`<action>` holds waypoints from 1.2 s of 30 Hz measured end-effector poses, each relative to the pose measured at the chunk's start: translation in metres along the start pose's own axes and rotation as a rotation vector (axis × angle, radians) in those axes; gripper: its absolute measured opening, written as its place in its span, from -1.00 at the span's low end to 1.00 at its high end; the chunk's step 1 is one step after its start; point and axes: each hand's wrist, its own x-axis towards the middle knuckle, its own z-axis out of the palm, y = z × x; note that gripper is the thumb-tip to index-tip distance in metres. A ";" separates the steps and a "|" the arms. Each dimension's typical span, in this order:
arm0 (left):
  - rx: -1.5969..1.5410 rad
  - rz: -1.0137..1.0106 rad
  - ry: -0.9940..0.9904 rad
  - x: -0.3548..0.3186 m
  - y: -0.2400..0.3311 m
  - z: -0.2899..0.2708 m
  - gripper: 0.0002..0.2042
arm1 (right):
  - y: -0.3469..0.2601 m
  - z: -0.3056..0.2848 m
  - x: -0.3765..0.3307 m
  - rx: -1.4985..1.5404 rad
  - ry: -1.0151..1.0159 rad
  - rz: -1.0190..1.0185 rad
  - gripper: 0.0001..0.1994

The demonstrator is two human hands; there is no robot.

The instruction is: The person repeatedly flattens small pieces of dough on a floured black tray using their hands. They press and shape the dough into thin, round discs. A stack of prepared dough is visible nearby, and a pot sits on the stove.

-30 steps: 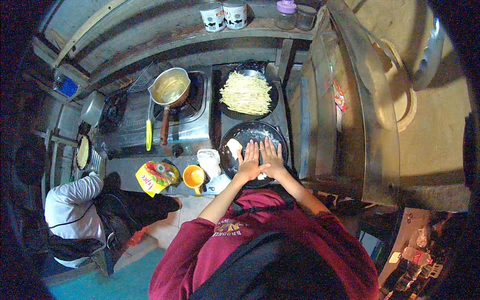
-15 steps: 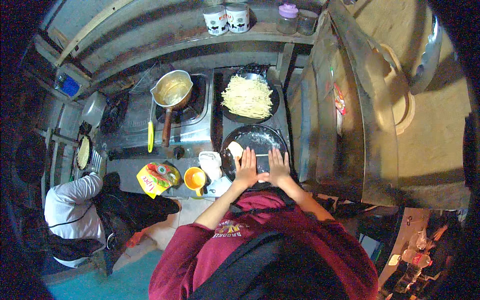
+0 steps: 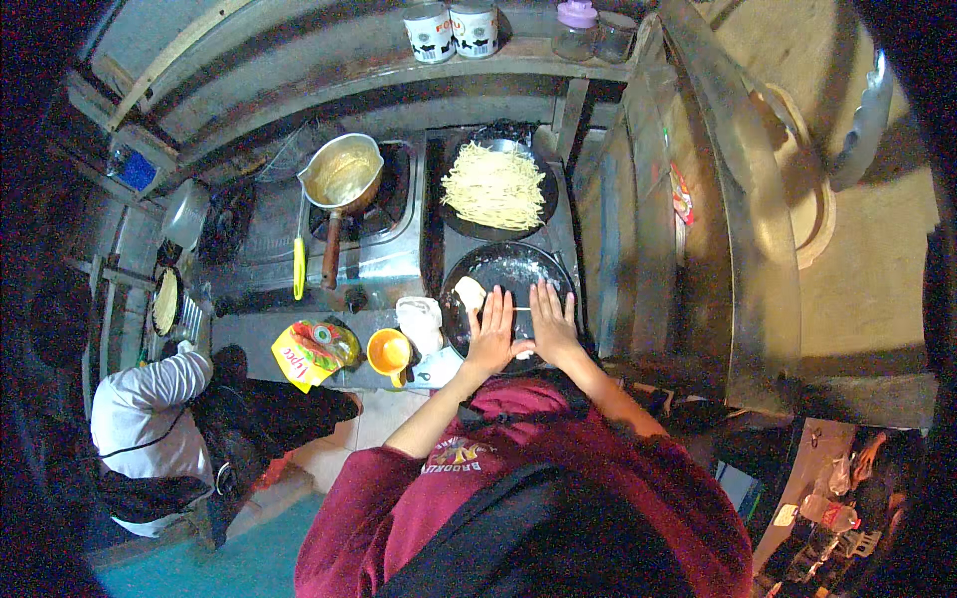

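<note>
My left hand [image 3: 490,337] lies flat, fingers stretched out, on a dark round tray [image 3: 518,261] dusted with white flour. Beside it my right hand [image 3: 554,329] is also flat and open, the thumbs nearly meeting. Between the two hands shows a short piece of a thin pale dough strand [image 3: 522,309]; the rest is hidden under the palms and fingers. A pale lump of dough [image 3: 470,292] sits by the tray's left rim, close to my left fingertips. Just beyond, a second dark tray [image 3: 542,221] bears a heap of thin dough strips [image 3: 492,189].
A saucepan [image 3: 342,179] stands on the gas stove [image 3: 394,261], its handle toward me. Left of my tray are a white bag [image 3: 420,321], an orange cup [image 3: 388,352] and a yellow pouch [image 3: 315,351]. A person [image 3: 150,429] sits at far left. Wooden boards [image 3: 653,249] rise at right.
My right hand has slid slightly forward and left, narrowing the gap to my left hand. Both hands stay flat on the tray.
</note>
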 end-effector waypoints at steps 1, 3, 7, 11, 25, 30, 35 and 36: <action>-0.047 0.012 0.052 0.003 -0.002 0.003 0.00 | -0.004 -0.001 0.003 0.066 0.054 -0.055 -0.01; -0.087 0.058 0.023 0.012 -0.009 0.007 0.00 | 0.000 0.022 0.015 -0.023 0.184 -0.137 -0.04; 0.005 0.050 -0.182 -0.006 -0.014 0.014 0.00 | 0.003 0.045 0.001 -0.006 -0.030 -0.161 -0.03; 0.076 0.050 -0.210 -0.024 -0.011 0.005 0.01 | -0.004 0.028 -0.009 0.020 -0.232 -0.102 0.06; 0.055 -0.030 -0.189 -0.016 -0.013 0.000 0.01 | 0.004 0.019 0.002 -0.105 -0.118 -0.025 0.02; -0.155 0.062 -0.069 -0.014 -0.010 0.002 -0.01 | 0.001 0.021 0.004 0.077 -0.019 -0.093 -0.03; -0.165 0.031 -0.196 -0.010 -0.008 0.006 -0.02 | -0.002 0.045 0.002 0.067 -0.101 -0.186 -0.08; -0.155 0.022 -0.243 -0.015 -0.007 0.006 -0.02 | -0.003 0.044 -0.003 0.031 -0.136 -0.158 -0.07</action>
